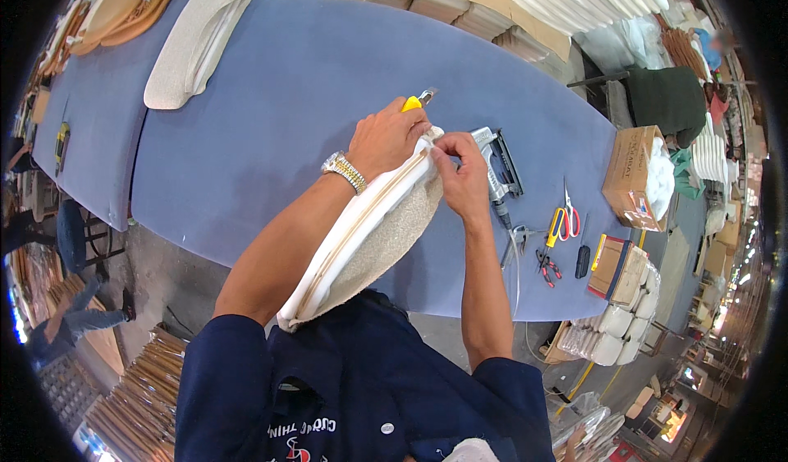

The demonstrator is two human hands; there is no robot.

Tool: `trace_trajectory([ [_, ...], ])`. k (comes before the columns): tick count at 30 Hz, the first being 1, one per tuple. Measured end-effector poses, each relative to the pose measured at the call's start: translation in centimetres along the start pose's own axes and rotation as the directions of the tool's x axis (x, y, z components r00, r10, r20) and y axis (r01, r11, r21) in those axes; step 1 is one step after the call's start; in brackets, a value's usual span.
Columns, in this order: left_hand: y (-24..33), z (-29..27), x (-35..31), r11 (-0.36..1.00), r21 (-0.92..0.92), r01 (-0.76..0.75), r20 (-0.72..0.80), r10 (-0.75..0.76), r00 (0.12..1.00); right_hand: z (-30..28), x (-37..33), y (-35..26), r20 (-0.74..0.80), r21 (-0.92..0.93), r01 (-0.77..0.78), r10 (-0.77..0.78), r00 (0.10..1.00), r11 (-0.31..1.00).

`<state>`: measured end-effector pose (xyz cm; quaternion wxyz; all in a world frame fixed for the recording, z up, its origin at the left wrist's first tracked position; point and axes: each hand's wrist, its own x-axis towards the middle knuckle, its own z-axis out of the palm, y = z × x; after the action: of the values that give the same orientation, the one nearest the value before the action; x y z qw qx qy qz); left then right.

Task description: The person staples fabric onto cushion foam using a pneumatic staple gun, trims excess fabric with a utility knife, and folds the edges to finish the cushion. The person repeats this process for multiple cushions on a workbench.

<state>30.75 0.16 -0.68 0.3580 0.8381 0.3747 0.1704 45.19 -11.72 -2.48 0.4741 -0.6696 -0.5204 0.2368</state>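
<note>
A curved upholstered panel [390,216], with beige fabric, white padding and a brown strip along its edge, slants from my waist to the table. My left hand [387,140], with a wristwatch above it, is closed on the panel's far end. Just beyond its knuckles pokes a yellow tool [411,103] with a metal tip; whether the hand holds it or it lies behind, I cannot tell. Fingers of my right hand [462,170] pinch the fabric at the same end. Right beside that hand lies a silver staple gun [492,162] with a hose.
Scissors [564,222], red-handled pliers [547,266] and a black case [583,261] lie on the blue table [312,76]. An open cardboard box [632,174] with white stuffing stands at its right edge. Folded beige pieces [197,43] rest at the far left.
</note>
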Motion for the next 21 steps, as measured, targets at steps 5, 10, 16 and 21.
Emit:
trace_trajectory([
  [5, -0.1, -0.4, 0.0, 1.0, 0.022, 0.01, -0.037, -0.009, 0.999, 1.1, -2.8, 1.6, 0.103, 0.815, -0.302, 0.388, 0.916, 0.495],
  [10, 0.3, -0.5, -0.7, 1.0, 0.01, 0.005, 0.0, -0.005, 1.0, 0.4, -3.0, 2.0, 0.02, 0.591, -0.333, 0.4, 0.917, 0.735],
  [16, 0.8, -0.7, -3.5, 0.999, 0.016, -0.033, 0.039, 0.033, 0.999, 0.2, -1.7, -0.8, -0.085, -0.187, -0.069, 0.053, 0.995, 0.98],
  [21, 0.9, 0.8, -4.8, 0.988, 0.117, -0.102, 0.013, 0.102, 0.995, -1.1, 1.1, -1.5, -0.106, -0.406, 0.181, -0.243, 0.964, 0.896],
])
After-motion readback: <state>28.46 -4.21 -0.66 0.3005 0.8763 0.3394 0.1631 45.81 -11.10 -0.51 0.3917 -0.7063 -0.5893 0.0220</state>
